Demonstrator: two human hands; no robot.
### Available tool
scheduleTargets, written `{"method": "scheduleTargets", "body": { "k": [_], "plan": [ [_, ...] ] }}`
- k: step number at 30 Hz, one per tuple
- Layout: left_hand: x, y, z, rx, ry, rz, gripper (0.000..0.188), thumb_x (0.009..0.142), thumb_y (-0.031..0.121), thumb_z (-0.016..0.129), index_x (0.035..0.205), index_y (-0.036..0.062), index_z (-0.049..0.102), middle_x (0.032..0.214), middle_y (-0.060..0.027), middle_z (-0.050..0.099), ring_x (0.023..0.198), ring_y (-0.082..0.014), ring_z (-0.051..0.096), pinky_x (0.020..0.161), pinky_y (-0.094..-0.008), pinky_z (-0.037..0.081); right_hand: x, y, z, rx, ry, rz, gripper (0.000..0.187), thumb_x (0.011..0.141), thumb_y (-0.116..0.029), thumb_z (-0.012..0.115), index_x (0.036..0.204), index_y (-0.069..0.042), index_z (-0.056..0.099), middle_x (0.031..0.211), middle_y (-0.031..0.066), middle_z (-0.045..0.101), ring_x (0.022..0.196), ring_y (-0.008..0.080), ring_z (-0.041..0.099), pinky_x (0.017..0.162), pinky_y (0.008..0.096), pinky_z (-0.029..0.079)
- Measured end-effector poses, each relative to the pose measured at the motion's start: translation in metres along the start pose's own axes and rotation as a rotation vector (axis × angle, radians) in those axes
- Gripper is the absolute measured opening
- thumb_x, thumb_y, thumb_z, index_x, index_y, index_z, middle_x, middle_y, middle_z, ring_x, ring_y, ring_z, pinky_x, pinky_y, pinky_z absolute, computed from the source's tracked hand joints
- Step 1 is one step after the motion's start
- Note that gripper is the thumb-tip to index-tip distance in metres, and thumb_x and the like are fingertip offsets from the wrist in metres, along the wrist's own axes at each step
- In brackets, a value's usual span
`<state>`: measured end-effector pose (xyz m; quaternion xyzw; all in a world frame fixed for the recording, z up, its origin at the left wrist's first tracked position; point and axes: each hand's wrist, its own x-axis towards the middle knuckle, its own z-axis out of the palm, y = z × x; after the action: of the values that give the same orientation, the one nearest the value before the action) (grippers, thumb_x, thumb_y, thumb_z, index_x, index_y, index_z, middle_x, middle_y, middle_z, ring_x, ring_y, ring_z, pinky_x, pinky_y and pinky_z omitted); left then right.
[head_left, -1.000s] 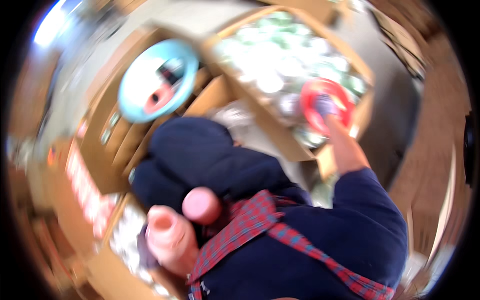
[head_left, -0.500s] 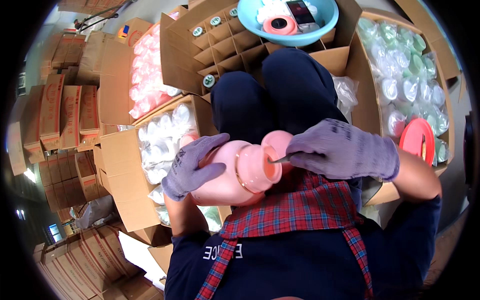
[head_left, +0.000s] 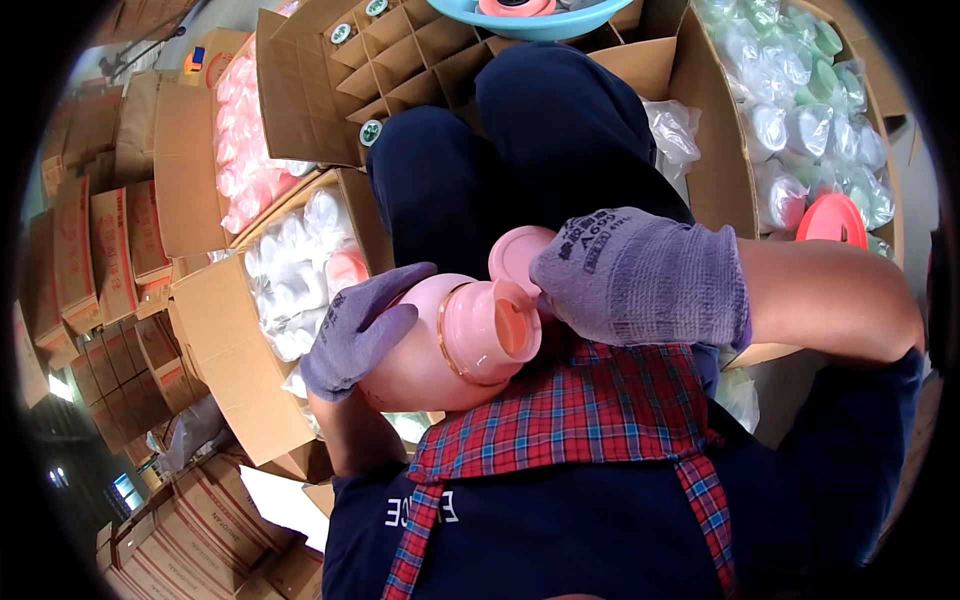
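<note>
A pink vacuum jug (head_left: 430, 345) with a gold band lies tilted above my lap, its mouth turned to the right and its orange-pink inside showing. My left hand (head_left: 360, 335), in a grey-purple knit glove, is wrapped round the jug's body from the left. At the mouth's right rim is my gloved right hand (head_left: 645, 280), its fingers closed; what they grip is hidden from view. A round pink piece like a lid (head_left: 518, 257) shows just beyond the jug's neck, close to the right fingertips.
Beyond my knees stands a divided carton (head_left: 400, 60) with a few green-topped items and a blue basin (head_left: 545, 25). Left are boxes of wrapped pink parts (head_left: 245, 150) and white parts (head_left: 295, 265). To the right, a carton holds bagged green parts (head_left: 800, 80) and a red dish (head_left: 832, 222).
The thin dark metal tool, formerly seen between my right fingers with its tip at the jug's mouth, is now out of sight. My right hand has turned, back upward. The whole view has shifted.
</note>
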<state>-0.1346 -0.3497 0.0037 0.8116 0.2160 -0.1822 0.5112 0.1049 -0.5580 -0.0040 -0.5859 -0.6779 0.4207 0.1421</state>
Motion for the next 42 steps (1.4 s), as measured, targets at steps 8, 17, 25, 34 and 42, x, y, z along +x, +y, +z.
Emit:
{"method": "scheduleTargets", "body": {
  "k": [8, 17, 25, 34, 42],
  "plan": [
    [0.006, -0.010, 0.002, -0.063, -0.027, 0.031, 0.048, 0.096, 0.025, 0.052, 0.135, -0.0027, 0.058, 0.127, -0.0182, 0.066, 0.118, -0.0282, 0.063, 0.104, -0.0364, 0.046, 0.011, -0.014, -0.009, -0.272, 0.070, -0.007, 0.012, 0.084, -0.013, 0.068, 0.092, -0.005, 0.071, 0.080, 0.0121, 0.072, 0.081, 0.0281, 0.073, 0.069, 0.0405, 0.058],
    [0.009, -0.043, -0.004, -0.263, -0.092, 0.101, 0.045, 0.102, 0.023, 0.044, 0.134, -0.0055, 0.058, 0.128, -0.0166, 0.066, 0.118, -0.0262, 0.062, 0.106, -0.0339, 0.043, 0.024, -0.044, -0.039, -0.722, 0.194, -0.213, 0.012, 0.082, -0.019, 0.069, 0.088, -0.008, 0.072, 0.074, 0.0055, 0.068, 0.070, 0.0223, 0.068, 0.058, 0.0346, 0.052],
    [0.024, -0.082, -0.022, -0.213, -0.146, 0.202, 0.037, 0.094, 0.011, 0.056, 0.126, -0.0062, 0.062, 0.124, -0.0190, 0.066, 0.114, -0.0303, 0.063, 0.102, -0.0355, 0.046, 0.049, -0.019, -0.008, -0.405, 0.591, -0.625, 0.019, 0.081, -0.029, 0.064, 0.083, -0.011, 0.068, 0.072, 0.0025, 0.058, 0.066, 0.0191, 0.058, 0.058, 0.0331, 0.047],
    [0.044, -0.098, 0.008, 0.004, 0.059, 0.601, 0.030, 0.092, 0.013, 0.066, 0.119, -0.0023, 0.065, 0.114, -0.0180, 0.068, 0.102, -0.0336, 0.066, 0.090, -0.0370, 0.051, 0.037, -0.047, -0.027, -0.829, 0.552, -0.624, 0.015, 0.079, -0.026, 0.066, 0.082, -0.012, 0.071, 0.074, 0.0015, 0.060, 0.066, 0.0180, 0.058, 0.058, 0.0332, 0.046],
    [-0.022, -0.021, 0.007, -0.017, 0.223, 0.111, 0.045, 0.086, 0.014, 0.068, 0.127, -0.0015, 0.063, 0.119, -0.0168, 0.067, 0.112, -0.0262, 0.064, 0.098, -0.0327, 0.048, 0.050, -0.010, 0.004, -0.639, 0.416, -0.473, 0.012, 0.081, -0.024, 0.067, 0.088, -0.015, 0.072, 0.079, -0.0001, 0.062, 0.073, 0.0166, 0.064, 0.060, 0.0333, 0.049]
  ]
}}
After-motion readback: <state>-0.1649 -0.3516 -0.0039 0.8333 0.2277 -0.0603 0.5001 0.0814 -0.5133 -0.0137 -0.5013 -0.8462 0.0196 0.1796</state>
